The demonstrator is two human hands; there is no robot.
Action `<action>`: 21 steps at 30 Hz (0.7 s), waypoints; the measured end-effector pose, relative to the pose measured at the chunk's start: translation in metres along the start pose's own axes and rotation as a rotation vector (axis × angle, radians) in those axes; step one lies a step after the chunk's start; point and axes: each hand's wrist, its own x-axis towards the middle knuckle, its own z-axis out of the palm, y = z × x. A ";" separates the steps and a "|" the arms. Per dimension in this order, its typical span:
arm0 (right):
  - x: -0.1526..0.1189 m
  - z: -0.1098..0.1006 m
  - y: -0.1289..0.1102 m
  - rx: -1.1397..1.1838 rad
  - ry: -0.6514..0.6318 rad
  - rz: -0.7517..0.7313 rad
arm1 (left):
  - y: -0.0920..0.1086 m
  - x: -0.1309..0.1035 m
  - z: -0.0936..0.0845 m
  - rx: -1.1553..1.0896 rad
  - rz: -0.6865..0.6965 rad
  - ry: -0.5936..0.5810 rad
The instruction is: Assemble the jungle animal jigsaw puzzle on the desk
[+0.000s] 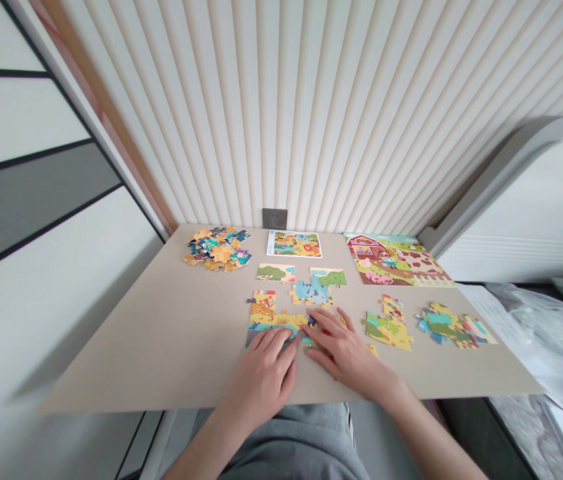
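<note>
A joined section of jigsaw puzzle [261, 321] lies near the front edge of the table, with a cheetah piece at its top left. My left hand [266, 370] rests on its lower part, fingers extended close together and fingertips pressing the pieces. Beside it, my right hand [341, 348] lies with fingers spread over more puzzle pieces, partly hiding them. Just beyond the fingers is a blue elephant piece [312, 292]. Above that lie a tree piece [275, 273] and a green corner piece [330, 276], apart from the joined section.
A pile of loose puzzle pieces [218, 248] sits at the back left. A picture card [294, 244] lies by the wall, with a farm puzzle [396, 260] to its right. Joined green pieces [388, 326] and another small heap [441, 323] lie right of my hands.
</note>
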 end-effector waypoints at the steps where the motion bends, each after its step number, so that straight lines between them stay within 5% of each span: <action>1: -0.004 -0.003 0.004 -0.006 0.025 0.021 | 0.000 0.000 0.000 -0.002 0.004 0.004; 6: -0.030 -0.012 0.031 -0.006 0.109 0.203 | -0.001 -0.002 0.001 0.005 0.022 -0.011; 21: -0.039 0.005 0.034 0.055 0.134 0.201 | 0.009 0.008 -0.004 0.118 0.095 -0.039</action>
